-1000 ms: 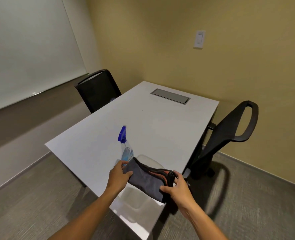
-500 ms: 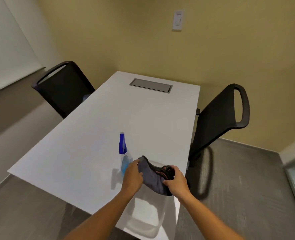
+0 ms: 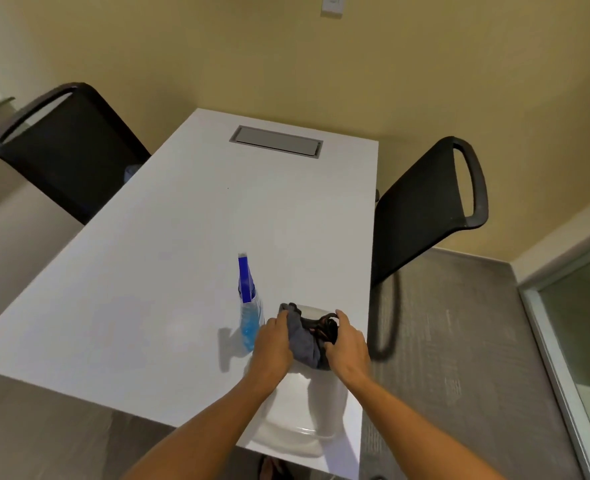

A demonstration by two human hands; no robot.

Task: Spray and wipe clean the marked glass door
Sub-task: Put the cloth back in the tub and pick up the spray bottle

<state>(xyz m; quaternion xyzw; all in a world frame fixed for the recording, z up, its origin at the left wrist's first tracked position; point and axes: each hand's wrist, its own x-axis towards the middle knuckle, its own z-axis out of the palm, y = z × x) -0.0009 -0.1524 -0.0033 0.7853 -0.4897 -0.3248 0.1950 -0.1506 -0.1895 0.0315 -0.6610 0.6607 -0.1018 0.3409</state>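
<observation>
A grey cloth with dark and orange trim (image 3: 306, 337) is bunched between both hands above a clear plastic bin (image 3: 304, 417) at the near right corner of the white table (image 3: 169, 271). My left hand (image 3: 272, 344) grips its left side and my right hand (image 3: 347, 344) grips its right side. A spray bottle (image 3: 249, 306) with blue liquid and a blue nozzle stands upright just left of my left hand. A strip of glass panel (image 3: 584, 327) with a metal frame shows at the right edge.
Two black chairs flank the table, one at the left (image 3: 61, 150) and one at the right (image 3: 421, 206). A grey cable hatch (image 3: 276, 141) sits in the table's far end. Yellow wall with a switch (image 3: 333, 3) is behind. Grey floor lies to the right.
The view has swung right and tilted down, closer to the table. Both hands have drawn together, bunching the cloth tighter. The glass panel has come into view at the right.
</observation>
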